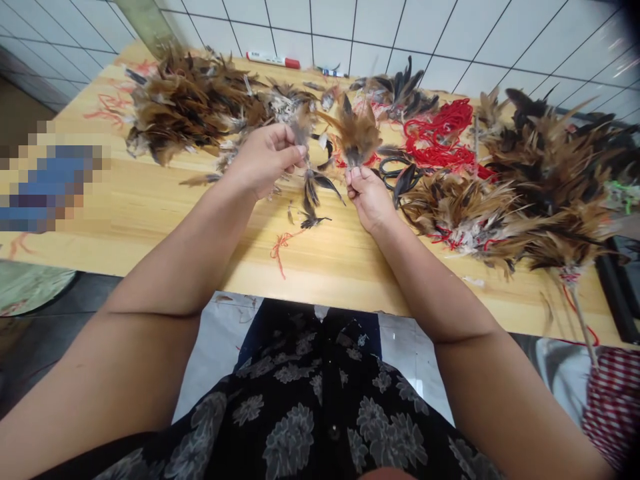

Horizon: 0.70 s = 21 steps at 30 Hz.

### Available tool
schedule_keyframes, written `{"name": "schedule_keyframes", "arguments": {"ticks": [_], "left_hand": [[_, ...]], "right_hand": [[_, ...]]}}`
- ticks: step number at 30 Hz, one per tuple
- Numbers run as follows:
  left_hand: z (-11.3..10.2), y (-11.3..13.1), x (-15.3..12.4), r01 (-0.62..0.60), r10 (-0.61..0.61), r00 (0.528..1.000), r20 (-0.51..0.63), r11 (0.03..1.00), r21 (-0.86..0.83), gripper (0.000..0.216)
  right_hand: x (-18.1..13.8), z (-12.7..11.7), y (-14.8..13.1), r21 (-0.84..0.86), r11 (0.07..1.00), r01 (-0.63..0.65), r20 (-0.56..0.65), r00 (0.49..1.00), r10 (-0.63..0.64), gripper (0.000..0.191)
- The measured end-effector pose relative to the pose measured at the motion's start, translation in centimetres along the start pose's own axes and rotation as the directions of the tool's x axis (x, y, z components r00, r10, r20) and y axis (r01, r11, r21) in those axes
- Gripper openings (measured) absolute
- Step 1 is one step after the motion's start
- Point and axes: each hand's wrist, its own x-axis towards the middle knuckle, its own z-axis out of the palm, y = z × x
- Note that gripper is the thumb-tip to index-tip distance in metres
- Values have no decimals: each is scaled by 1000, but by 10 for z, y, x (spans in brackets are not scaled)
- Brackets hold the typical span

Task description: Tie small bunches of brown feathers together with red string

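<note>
My right hand [369,199] pinches a small bunch of brown feathers [357,133] by its pale quill ends, with the tips fanned upward. Across from it, my left hand [270,160] is closed, thumb against fingers, on what looks like a greyish feather [301,127], somewhat blurred. Loose dark feathers [311,190] lie on the table just below and right of my left fingertips. Black-handled scissors [393,170] rest right beside my right hand, partly hidden by feathers.
A large brown feather heap [185,103] lies at the left and tied feather bundles [465,213] at the right. Tangled red cord [440,137] sits behind the scissors. A red-capped marker [273,60] lies by the tiled wall [375,27]. A feathered stick [583,320] overhangs the table's front right edge.
</note>
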Motion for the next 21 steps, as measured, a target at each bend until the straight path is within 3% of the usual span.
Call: {"name": "schedule_keyframes", "arguments": {"ticks": [4,7,9,11,13,16,18,21], "left_hand": [[-38,-11,7,-51,107,979,-175,953,299,59],[-61,-21,7,18,170,950,-263,808,589,36],[-60,-23,5,0,288,917,-276,692,722,32],[-45,-19,2,-95,356,920,-163,609,788,32],[-21,-11,0,-222,300,953,49,579,785,20],[16,2,4,-378,217,926,309,558,739,19],[33,6,10,-423,168,902,398,535,732,20],[46,4,20,-404,86,903,420,501,765,15]], "right_hand": [[1,-3,-2,20,999,-43,-8,999,44,41],[-1,-3,-8,57,994,-89,-31,995,90,41],[-2,-4,-11,83,992,-97,-44,994,101,40],[-1,-6,-11,99,991,-88,-53,994,94,40],[2,-10,-9,101,993,-65,-52,996,71,41],[9,-17,-3,78,997,-12,-44,999,16,45],[13,-19,1,51,999,17,-37,999,-15,47],[16,-20,5,30,999,27,-30,999,-26,48]]}}
